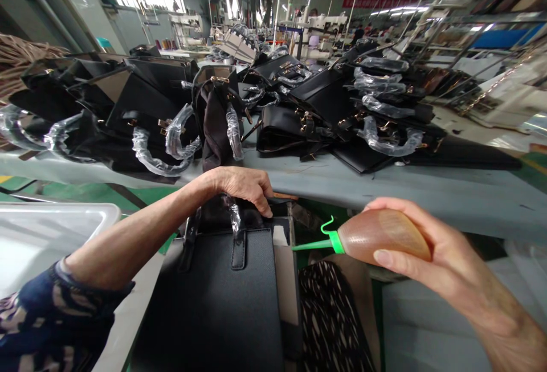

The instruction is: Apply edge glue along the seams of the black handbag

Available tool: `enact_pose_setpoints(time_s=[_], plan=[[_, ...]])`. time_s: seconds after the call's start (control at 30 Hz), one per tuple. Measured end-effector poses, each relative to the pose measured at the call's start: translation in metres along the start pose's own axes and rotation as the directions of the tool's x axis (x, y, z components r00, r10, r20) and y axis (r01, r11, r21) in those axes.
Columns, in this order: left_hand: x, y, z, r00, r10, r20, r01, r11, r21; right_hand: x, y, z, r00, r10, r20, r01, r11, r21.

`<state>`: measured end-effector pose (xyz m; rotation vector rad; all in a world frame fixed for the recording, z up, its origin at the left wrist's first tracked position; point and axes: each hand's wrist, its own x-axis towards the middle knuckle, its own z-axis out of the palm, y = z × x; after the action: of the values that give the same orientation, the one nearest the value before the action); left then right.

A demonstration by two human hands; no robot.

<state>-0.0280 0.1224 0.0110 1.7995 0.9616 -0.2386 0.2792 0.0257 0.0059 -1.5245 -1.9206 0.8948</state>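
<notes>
A black leather handbag [222,298] lies on my lap in front of me, its handles wrapped in clear plastic. My left hand [243,185] rests curled over the bag's top edge and grips it. My right hand [410,246] holds a brown squeeze bottle [380,240] with a green nozzle [314,243]. The nozzle tip points left at the bag's right side edge and nearly touches it.
A grey worktable [384,184] runs across in front, piled with several black handbags [141,110] whose handles are wrapped in plastic [388,141]. A white tray [51,229] sits at my left. Sewing stations and racks fill the hall behind.
</notes>
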Motion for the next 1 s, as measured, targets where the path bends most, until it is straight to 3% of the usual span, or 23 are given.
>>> enact_pose_setpoints(time_s=[0.73,1.0], plan=[[0.003,-0.004,-0.001,1.0,0.007,-0.012,-0.007,1.0,0.027,-0.024,0.003,0.001,0.991,-0.074,0.115,0.074,0.997,0.005],[0.003,-0.001,-0.002,1.0,-0.021,-0.018,0.022,0.998,0.059,-0.03,0.006,0.004,0.992,-0.02,0.124,0.018,1.0,0.015]])
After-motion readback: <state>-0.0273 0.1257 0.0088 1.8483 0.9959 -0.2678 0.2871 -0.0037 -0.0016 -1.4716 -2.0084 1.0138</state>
